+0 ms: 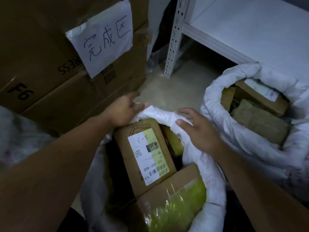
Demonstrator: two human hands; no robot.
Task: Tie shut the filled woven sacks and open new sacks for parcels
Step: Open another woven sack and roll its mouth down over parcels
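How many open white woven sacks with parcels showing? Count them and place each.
2. The near white woven sack is at bottom centre; the second white woven sack stands right of it. A blurred pale bulk far left may be a third.

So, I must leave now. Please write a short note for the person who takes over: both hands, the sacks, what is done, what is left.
The left hand grips the far rim of the near sack. The right hand lies flat on that rim, gripping nothing. The near sack is full, mouth open, a labelled parcel on top. The second sack, on its right, is also filled and open. Done: filling. Left: tie both, then open new sacks; none shows here.
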